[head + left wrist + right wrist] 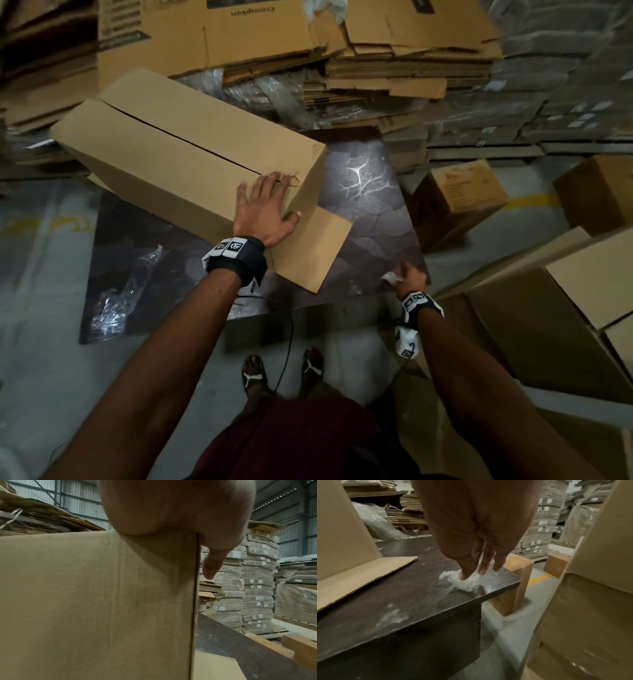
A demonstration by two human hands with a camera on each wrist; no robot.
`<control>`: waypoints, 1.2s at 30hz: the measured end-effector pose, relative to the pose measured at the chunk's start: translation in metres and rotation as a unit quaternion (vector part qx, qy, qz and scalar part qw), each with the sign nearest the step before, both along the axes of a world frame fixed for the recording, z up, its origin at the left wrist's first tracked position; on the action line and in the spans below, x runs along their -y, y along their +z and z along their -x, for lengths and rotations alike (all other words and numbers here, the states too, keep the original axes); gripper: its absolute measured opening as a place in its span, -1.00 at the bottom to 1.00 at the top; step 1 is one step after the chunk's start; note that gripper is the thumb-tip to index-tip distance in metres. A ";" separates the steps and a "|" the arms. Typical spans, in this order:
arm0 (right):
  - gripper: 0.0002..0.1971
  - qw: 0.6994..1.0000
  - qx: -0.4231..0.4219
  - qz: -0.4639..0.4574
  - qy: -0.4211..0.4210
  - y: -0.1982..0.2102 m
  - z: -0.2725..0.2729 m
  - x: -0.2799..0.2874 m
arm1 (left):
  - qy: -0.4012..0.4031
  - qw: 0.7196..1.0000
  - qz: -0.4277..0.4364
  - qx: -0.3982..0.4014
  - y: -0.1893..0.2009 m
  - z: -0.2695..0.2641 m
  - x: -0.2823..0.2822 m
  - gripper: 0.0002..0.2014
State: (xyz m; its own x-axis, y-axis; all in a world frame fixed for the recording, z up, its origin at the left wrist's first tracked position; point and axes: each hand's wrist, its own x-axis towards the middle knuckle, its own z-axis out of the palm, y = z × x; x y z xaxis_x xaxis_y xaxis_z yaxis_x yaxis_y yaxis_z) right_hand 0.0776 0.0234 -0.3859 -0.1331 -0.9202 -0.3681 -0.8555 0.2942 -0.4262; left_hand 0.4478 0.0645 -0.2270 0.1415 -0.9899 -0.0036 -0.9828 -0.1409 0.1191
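The box [191, 150] lies on the dark worktop [359, 212] under our flat left hand [265, 212], fingers [272, 180] spread, and we should hold it steady while our right hand [412, 275], pinching the plastic scrap [467, 584], lifts that away.

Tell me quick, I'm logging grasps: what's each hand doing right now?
Left hand: open, pressed flat on the cardboard box.
Right hand: fingers pinching the plastic wad.

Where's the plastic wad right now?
Right wrist view: plastic wad sits on the dark table's near right corner, pinched by the right hand, right of the box flap.
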 end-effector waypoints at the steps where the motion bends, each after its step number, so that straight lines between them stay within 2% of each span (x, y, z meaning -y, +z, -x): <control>1: -0.66 1.000 0.013 0.000 -0.002 0.004 0.002 0.000 | 0.002 1.000 0.002 0.002 0.000 0.000 0.000 -0.16; 7: -0.66 0.991 0.090 0.080 -0.052 0.014 0.011 -0.013 | 0.007 1.000 -0.001 0.006 -0.001 0.001 -0.001 -0.15; 10: -0.61 0.990 0.093 0.085 -0.066 0.007 0.015 -0.018 | 0.002 1.000 -0.004 0.003 0.001 0.001 -0.003 -0.17; 17: -0.60 0.977 0.112 0.146 -0.112 0.043 0.000 -0.044 | -0.017 0.999 -0.025 -0.009 0.011 -0.005 -0.022 -0.18; 20: -0.65 0.975 0.128 0.151 -0.100 0.057 -0.016 -0.058 | -0.051 0.998 -0.041 -0.015 0.011 -0.011 -0.031 -0.18; 23: -0.68 0.978 0.126 0.157 -0.050 0.075 -0.048 -0.069 | -0.108 0.992 -0.052 -0.031 0.010 -0.018 -0.048 -0.17; 27: -0.67 0.967 0.176 0.179 0.030 0.111 -0.115 -0.083 | -0.171 0.978 -0.069 -0.094 0.015 -0.033 -0.071 -0.10; 31: -0.44 0.930 0.209 0.269 0.134 0.144 -0.172 -0.094 | -0.155 0.974 -0.079 -0.146 0.022 -0.057 -0.099 -0.11; 33: -0.26 0.924 0.188 0.275 0.191 0.159 -0.197 -0.094 | -0.139 0.977 -0.065 -0.149 0.029 -0.069 -0.113 -0.15; 36: -0.13 0.918 0.088 0.253 0.293 0.167 -0.228 -0.092 | -0.113 0.985 -0.035 -0.128 0.030 -0.086 -0.133 -0.20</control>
State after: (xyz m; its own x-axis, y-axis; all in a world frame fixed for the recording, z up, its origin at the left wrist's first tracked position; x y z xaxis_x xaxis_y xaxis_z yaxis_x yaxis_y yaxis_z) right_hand 0.3059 0.1154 -0.2184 0.4600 -0.8739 0.1569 -0.7088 -0.4679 -0.5279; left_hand 0.5335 0.1978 -0.1968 -0.0974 -0.9921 -0.0793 -0.9290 0.0620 0.3649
